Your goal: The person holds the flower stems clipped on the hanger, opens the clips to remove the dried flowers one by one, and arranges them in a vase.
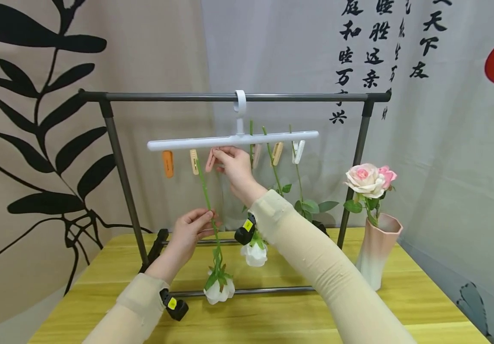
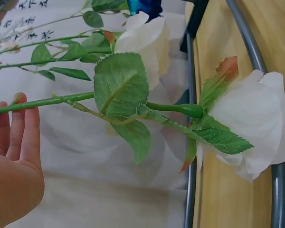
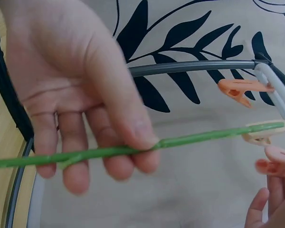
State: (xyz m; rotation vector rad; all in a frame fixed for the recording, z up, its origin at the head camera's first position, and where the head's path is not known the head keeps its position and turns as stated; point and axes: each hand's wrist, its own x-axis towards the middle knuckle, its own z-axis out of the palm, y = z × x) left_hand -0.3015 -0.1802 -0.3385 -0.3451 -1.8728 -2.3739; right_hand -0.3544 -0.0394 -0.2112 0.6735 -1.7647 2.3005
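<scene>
Two-handed, we're pinching a stem (image 1: 204,188) with our left hand (image 1: 190,230), apparently steadying the flower (image 1: 219,290), our right hand (image 1: 236,170) pinching a pink clip (image 1: 209,162).

six clips (image 1: 168,164); two white roses (image 1: 219,290); one hanger (image 1: 195,143); one rack (image 1: 165,97); one vase (image 1: 378,248)

Holds a white rose (image 1: 220,290) head-down by its green stem (image 1: 204,188) in the left hand (image 1: 190,232), and pinches a pink clip (image 1: 209,163) below a white hanger (image 1: 178,144) with the right hand (image 1: 239,171). Has a dark rail (image 1: 165,97) above both hands and a flower vase (image 1: 378,253) to their right.
</scene>
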